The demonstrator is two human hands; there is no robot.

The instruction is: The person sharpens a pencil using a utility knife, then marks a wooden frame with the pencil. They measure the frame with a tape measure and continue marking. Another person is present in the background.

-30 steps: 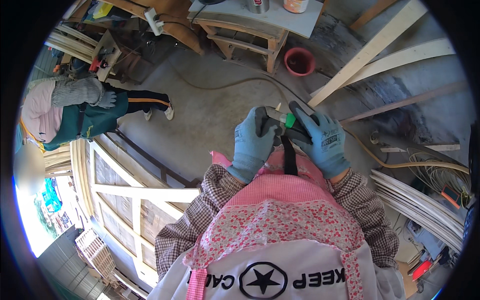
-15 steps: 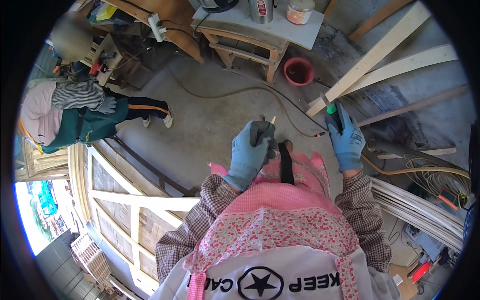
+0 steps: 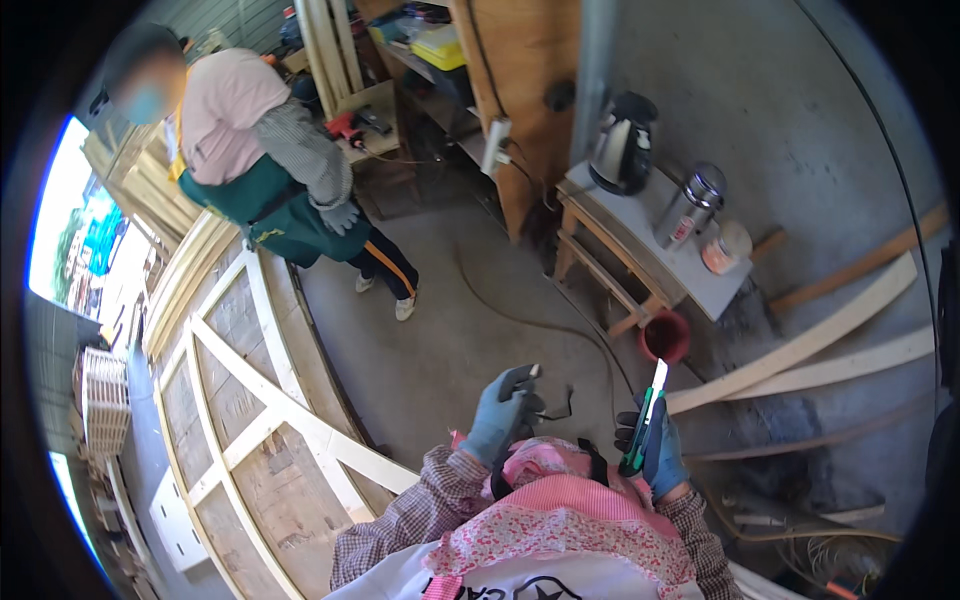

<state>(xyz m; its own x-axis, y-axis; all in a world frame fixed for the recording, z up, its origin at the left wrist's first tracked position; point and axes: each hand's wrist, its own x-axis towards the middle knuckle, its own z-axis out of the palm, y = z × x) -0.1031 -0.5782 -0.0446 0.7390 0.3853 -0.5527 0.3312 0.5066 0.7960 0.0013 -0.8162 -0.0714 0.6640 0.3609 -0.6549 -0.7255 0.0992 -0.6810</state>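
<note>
My right hand, in a blue glove with dark fingers, is closed around a green utility knife. Its blade is out and points up and away from me. In front of my apron, my gloved left hand is closed on a slim thing with a pale tip, which looks like a pencil; the fingers hide most of it. A thin, dark, bent strip shows just right of that hand; I cannot tell whether it touches it. The two hands are apart.
A wooden lattice frame fills the left side. Beyond it stands a co-worker in a green apron. A small table holds a kettle, a flask and a jar, with a red bucket beside it. Long boards lean at right.
My view has swung, bringing more of the lattice frame, the co-worker and the small table into sight. My right hand has turned, so the knife's green handle and blade now show upright.
</note>
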